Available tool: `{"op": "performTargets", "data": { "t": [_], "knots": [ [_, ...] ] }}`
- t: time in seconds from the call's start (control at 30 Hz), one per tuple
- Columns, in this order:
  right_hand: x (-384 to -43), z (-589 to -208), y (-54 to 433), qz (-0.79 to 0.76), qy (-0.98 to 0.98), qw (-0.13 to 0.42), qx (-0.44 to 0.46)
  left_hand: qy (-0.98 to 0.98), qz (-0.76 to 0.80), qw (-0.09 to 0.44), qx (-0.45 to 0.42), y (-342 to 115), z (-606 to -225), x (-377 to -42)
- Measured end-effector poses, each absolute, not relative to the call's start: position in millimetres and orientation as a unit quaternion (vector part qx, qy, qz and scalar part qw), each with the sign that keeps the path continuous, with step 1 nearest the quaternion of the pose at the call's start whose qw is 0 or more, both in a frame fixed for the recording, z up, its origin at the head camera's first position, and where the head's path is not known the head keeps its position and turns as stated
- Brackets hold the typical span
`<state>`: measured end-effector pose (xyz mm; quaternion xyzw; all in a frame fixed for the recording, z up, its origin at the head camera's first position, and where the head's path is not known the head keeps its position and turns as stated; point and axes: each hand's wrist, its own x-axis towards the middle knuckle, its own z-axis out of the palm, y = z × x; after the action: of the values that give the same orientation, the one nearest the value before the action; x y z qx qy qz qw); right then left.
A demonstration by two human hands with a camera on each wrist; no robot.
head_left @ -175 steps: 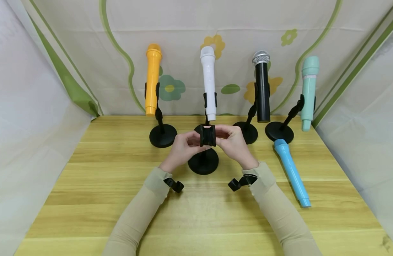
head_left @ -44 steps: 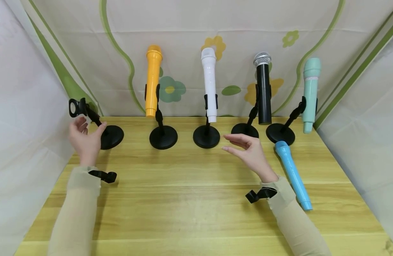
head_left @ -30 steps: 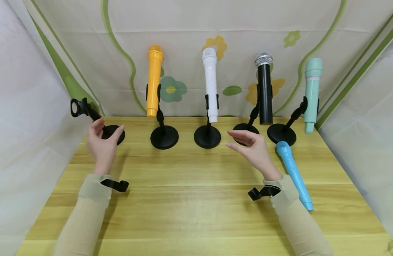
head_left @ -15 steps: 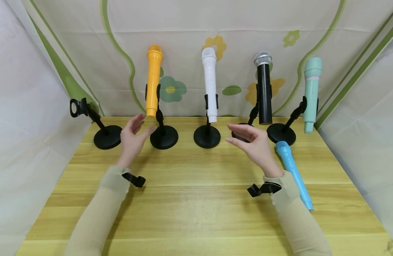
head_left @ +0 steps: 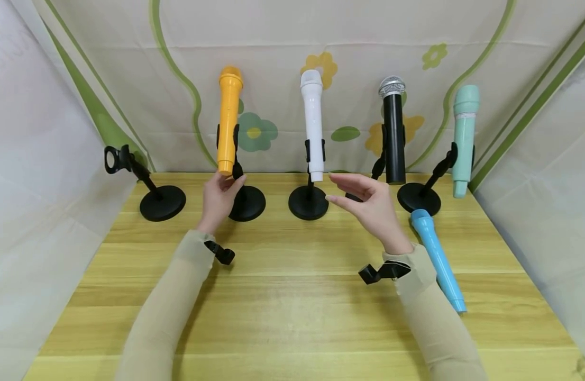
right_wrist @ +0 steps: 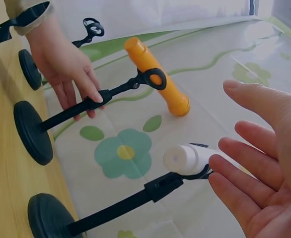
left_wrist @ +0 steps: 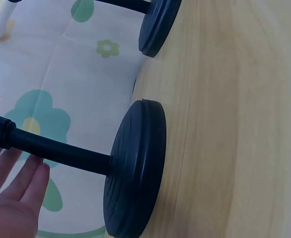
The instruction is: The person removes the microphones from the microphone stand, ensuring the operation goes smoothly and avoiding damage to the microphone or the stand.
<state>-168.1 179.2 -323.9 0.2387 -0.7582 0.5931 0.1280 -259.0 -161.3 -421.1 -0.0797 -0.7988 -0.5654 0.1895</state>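
My left hand (head_left: 216, 203) is at the stand of the orange microphone (head_left: 229, 121). In the left wrist view the black pole (left_wrist: 61, 151) passes between the thumb and the loosely extended fingers (left_wrist: 31, 183); whether they touch it I cannot tell. Its round base (left_wrist: 135, 168) stands on the table. My right hand (head_left: 375, 209) hovers holding nothing, thumb and fingers apart, just right of the white microphone (head_left: 313, 121) and its stand (head_left: 309, 203). In the right wrist view that white microphone (right_wrist: 185, 158) shows beyond the right hand's fingers (right_wrist: 245, 183).
At the left stands a microphone stand (head_left: 162, 202) with a bare clip. A black microphone (head_left: 394, 137) and a mint green one (head_left: 464, 137) sit in stands to the right. A blue microphone (head_left: 437, 259) lies on the wooden table (head_left: 292, 317). A patterned cloth hangs behind.
Earlier both hands held a stand's clip at the middle; that stand now stands at far left. My left hand left it and moved right to the orange microphone's stand. My right hand shifted slightly forward and left.
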Motion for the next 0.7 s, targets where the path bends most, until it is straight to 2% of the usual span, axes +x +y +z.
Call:
{"op": "performTargets", "data": {
  "t": [0.23,0.7],
  "knots": [
    [-170.9,-317.1,170.1,0.602,-0.752,0.123,0.238,-0.798,-0.571,0.185,-0.053,-160.0,-420.3,-261.8],
    [-174.7,-314.1,169.6,0.613,-0.743,0.122,0.241,-0.773,-0.601,0.193,-0.061,-157.3,-419.8,-254.8]
  ]
}}
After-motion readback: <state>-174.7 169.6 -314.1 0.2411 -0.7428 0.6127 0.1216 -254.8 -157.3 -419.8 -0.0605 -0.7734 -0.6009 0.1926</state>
